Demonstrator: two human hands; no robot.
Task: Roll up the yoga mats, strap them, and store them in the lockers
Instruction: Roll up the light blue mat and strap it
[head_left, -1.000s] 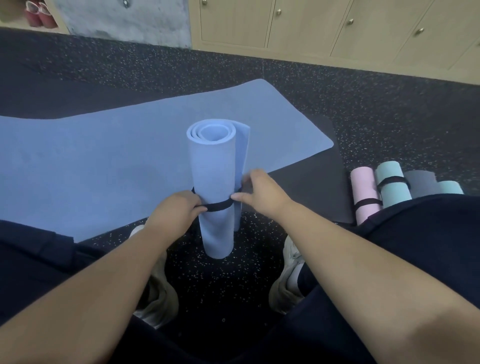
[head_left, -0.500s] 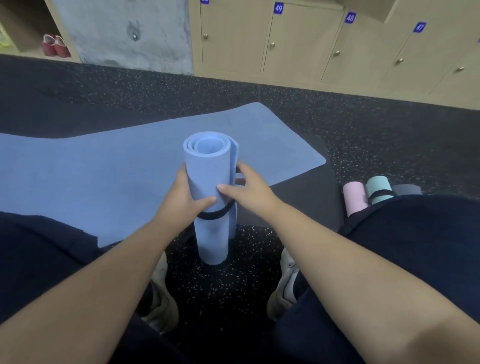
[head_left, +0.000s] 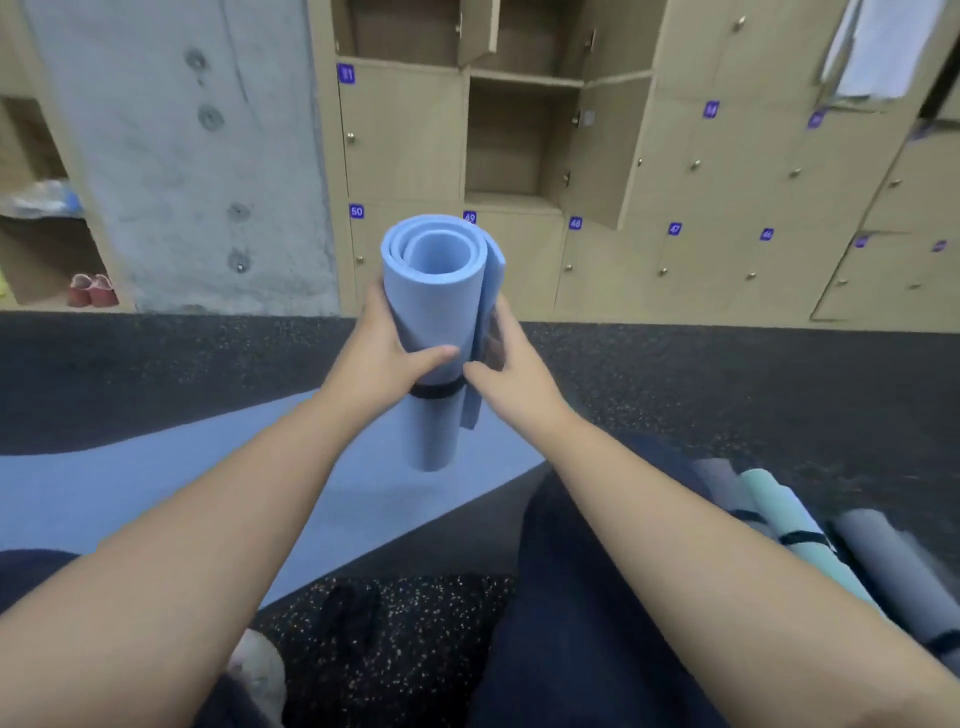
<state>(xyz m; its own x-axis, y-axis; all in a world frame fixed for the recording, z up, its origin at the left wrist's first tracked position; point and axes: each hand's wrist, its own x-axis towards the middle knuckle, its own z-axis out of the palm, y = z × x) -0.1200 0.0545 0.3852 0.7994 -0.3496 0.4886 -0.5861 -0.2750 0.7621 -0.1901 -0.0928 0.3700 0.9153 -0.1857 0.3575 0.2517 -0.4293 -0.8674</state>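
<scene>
A rolled blue yoga mat (head_left: 434, 291) stands upright in the air in front of me, off the floor, with a black strap (head_left: 439, 389) around its middle. My left hand (head_left: 379, 353) grips its left side, thumb across the front. On the mat's right side my right hand (head_left: 506, 364) is closed just above the strap. A loose flap of the mat hangs along its right edge. Straight ahead a wooden locker (head_left: 511, 140) stands with its door open. A second blue mat (head_left: 156, 483) lies flat on the floor below.
A bank of numbered wooden lockers (head_left: 727, 208) fills the far wall. A concrete pillar (head_left: 176, 156) stands at the left, with red shoes (head_left: 93, 291) on a low shelf beside it. Rolled, strapped mats in teal (head_left: 789, 525) and grey (head_left: 883, 561) lie at my right. The floor is dark speckled rubber.
Both hands have lifted the rolled blue mat off the floor and raised it toward the lockers. My view has tilted up, so the open locker now shows.
</scene>
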